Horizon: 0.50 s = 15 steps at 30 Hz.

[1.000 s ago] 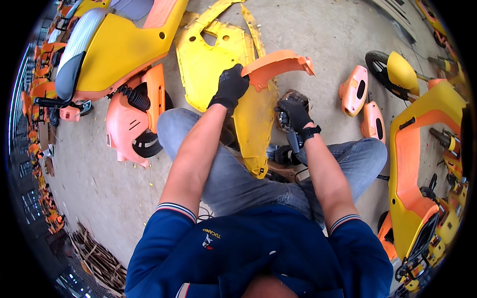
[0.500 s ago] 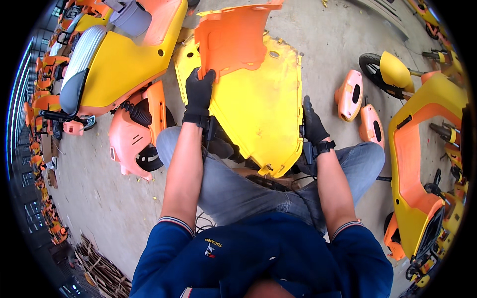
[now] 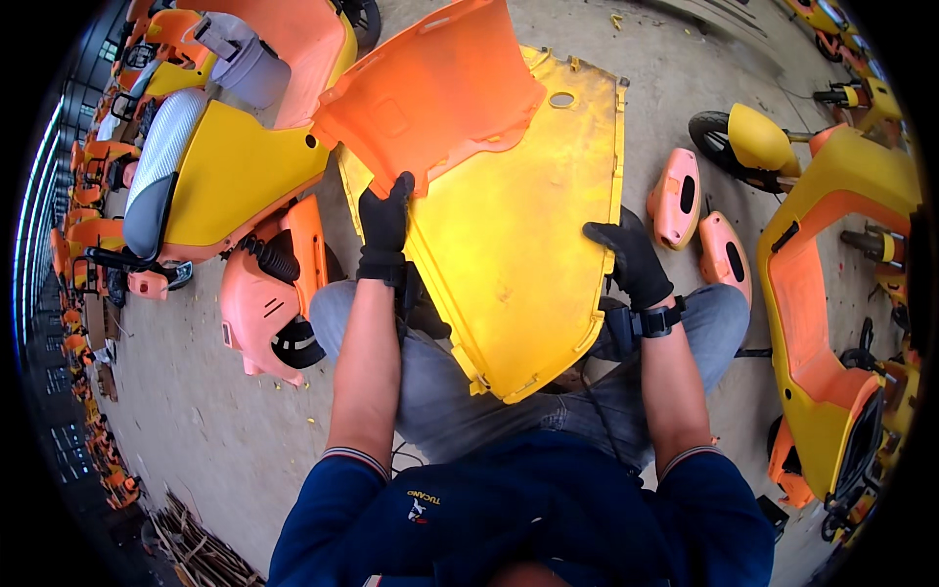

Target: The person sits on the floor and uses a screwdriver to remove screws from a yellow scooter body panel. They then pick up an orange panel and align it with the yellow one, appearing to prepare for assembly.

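Observation:
A large yellow plastic body panel (image 3: 518,264) is tilted in front of me, its narrow end close to my lap. Over its far left part rises a curved orange plastic panel (image 3: 421,98). My left hand (image 3: 385,217), in a black glove, is closed round the lower edge of the orange panel, beside the yellow panel's left edge. My right hand (image 3: 634,256), gloved as well, grips the yellow panel's right edge, thumb over its top face and the other fingers hidden.
At my left stand a yellow and orange scooter (image 3: 235,166), a grey bucket (image 3: 249,68) and a pink-orange fender part (image 3: 269,303). Two pink-orange covers (image 3: 677,199) lie on the concrete floor at right, near another scooter (image 3: 812,323). Sticks (image 3: 201,543) lie at lower left.
The orange panel has swung left and tilted. The yellow panel has turned and come nearer to my lap. My right hand, earlier flat along its edge, now has its thumb over it.

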Available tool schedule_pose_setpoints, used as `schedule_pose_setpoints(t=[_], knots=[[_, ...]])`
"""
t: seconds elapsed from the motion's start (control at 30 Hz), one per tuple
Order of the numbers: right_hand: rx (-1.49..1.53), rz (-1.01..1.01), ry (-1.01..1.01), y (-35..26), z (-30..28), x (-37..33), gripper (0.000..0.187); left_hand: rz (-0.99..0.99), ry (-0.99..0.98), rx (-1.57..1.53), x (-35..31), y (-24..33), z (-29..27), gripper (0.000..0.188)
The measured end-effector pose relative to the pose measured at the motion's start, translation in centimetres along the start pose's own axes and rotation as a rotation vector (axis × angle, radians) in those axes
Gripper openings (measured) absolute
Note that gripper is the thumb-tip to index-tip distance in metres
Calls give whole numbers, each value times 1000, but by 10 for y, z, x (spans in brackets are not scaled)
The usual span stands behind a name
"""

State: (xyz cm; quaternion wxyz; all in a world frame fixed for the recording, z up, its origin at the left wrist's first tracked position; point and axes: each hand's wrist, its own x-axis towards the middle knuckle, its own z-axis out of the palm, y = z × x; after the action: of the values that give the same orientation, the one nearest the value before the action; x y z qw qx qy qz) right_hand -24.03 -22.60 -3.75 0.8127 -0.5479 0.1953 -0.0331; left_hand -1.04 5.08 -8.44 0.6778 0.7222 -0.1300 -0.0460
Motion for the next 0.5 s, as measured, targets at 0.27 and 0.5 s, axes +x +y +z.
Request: schedule_pose_setpoints(t=[0.27,0.5], knots=[[-79,-48,34,-6,6,-15,40,4,67,27,-6,3,5,24],[-203,-137,48,-11,3,-24,41,-169,16,-392,-7,-14,14,32]])
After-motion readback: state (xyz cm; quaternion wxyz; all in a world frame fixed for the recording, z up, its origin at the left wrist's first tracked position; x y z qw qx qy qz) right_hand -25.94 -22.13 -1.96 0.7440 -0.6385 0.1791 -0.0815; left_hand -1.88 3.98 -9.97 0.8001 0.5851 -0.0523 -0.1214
